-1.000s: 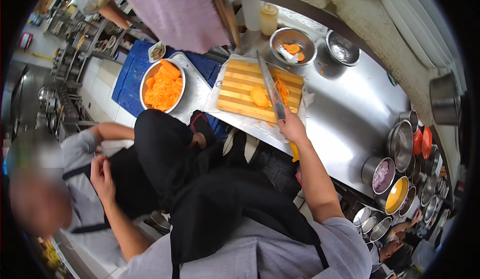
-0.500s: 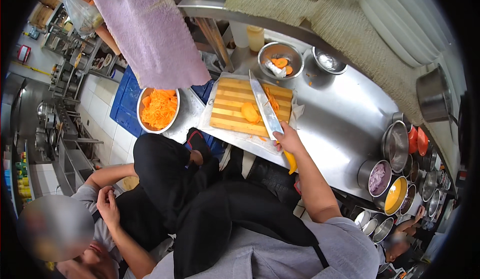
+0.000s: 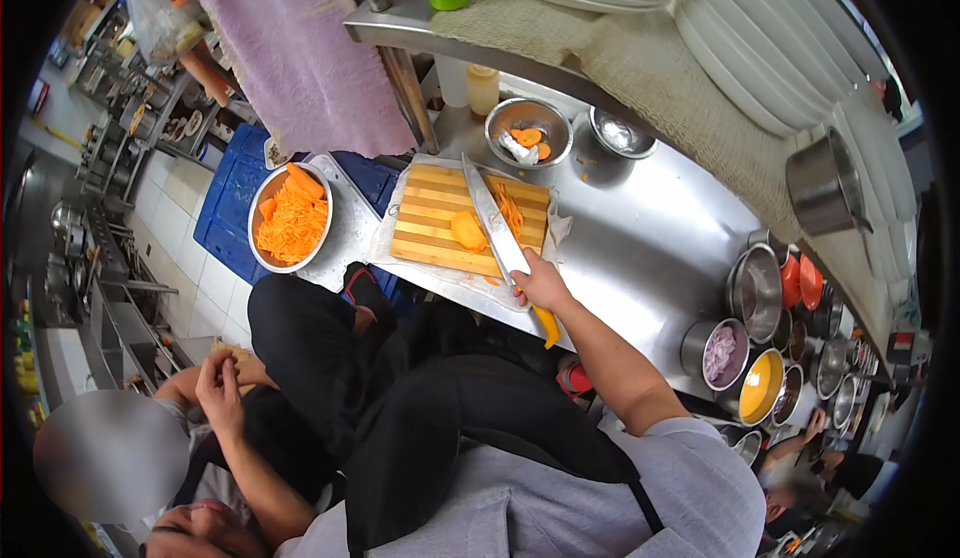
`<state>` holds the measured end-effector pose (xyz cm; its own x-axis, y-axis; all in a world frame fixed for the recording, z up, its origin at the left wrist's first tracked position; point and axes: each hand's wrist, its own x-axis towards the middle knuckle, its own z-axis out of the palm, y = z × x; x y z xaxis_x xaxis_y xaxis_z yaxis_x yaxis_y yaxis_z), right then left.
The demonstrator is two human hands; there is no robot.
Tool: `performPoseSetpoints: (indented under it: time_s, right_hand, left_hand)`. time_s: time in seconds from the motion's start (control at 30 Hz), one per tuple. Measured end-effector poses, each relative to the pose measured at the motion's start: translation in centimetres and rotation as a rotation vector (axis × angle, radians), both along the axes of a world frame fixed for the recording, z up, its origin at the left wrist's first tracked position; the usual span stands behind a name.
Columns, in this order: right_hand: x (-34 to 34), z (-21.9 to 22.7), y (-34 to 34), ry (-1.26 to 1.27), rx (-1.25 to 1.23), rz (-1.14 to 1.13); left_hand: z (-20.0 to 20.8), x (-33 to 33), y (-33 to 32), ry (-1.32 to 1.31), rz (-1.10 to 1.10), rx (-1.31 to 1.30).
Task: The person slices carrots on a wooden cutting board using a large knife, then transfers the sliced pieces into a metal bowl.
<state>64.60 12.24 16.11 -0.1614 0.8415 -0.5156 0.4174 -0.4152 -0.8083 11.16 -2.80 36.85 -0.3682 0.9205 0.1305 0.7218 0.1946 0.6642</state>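
My right hand (image 3: 540,283) is closed around the yellow handle of a large knife (image 3: 489,210). Its blade lies across a striped wooden cutting board (image 3: 425,228). Orange carrot slices (image 3: 467,230) are left of the blade, and carrot strips (image 3: 510,210) lie to its right. My left hand (image 3: 219,390) is raised at the lower left, away from the board, fingers loosely curled and partly apart; nothing shows in it. A bowl (image 3: 252,228) left of the board contains shredded carrot (image 3: 293,226) and larger carrot pieces (image 3: 305,181).
Behind the board stand a metal bowl with carrot pieces (image 3: 529,139) and another metal bowl (image 3: 622,136). A shelf (image 3: 600,88) with stacked plates (image 3: 735,63) overhangs the steel counter (image 3: 640,258). Several pots stand right. Another person (image 3: 200,530) is close at my left.
The view has shifted, so the counter and board appear farther left. My right hand still holds the knife over the board. My left hand appears slightly higher.
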Motion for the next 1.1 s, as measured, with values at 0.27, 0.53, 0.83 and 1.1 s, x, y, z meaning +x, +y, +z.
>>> performPoseSetpoints:
  time_s: [0.27, 0.53, 0.83, 1.1]
  right_hand:
    - [-1.3, 4.6, 0.1, -0.515, 0.164, 0.311]
    - [-2.5, 8.6, 0.1, -0.592, 0.175, 0.356]
    - [0.8, -1.2, -0.3, -0.382, 0.291, 0.126]
    - [2.0, -1.4, -2.1, -0.274, 0.268, 0.101]
  left_hand:
    - [-9.7, 22.5, 18.1, -0.156, -0.483, -0.025]
    - [-19.6, 30.5, 21.9, 0.185, -0.721, 0.144]
    - [-5.0, 15.2, 12.4, -0.486, -0.281, -0.15]
    - [-3.7, -0.5, -0.6, 0.013, 0.221, -0.032]
